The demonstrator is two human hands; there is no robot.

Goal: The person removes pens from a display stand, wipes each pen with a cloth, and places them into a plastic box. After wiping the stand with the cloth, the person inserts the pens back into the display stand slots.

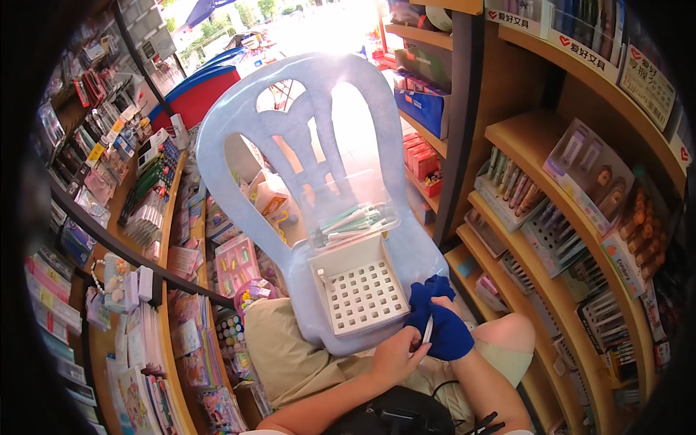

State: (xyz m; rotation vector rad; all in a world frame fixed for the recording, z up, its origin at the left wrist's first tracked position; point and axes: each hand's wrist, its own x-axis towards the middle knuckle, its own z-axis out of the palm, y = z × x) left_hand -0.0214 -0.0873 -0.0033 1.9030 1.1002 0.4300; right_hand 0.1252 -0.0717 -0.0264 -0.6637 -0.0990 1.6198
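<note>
My left hand (394, 358) is closed, with a slim white pen (428, 330) pinched between its fingertips. My right hand (448, 306) is closed on a dark blue cloth (451, 339), which hangs over its palm and wrist and lies against the pen. Just left of the hands, a white tray (395, 313) with rows of square holes rests on the seat of a light blue plastic chair (217, 170). One white pen (324, 278) stands upright near the tray's far left corner. Behind the tray, a clear plastic box (395, 217) contains several white and green pens (355, 222).
Shelves of pens and boxed stationery (591, 174) rise close on the right. Racks of notebooks (141, 348) and other packaged goods line the left side. The chair's backrest stands beyond the box, towards a bright doorway. My legs (283, 348) flank the seat.
</note>
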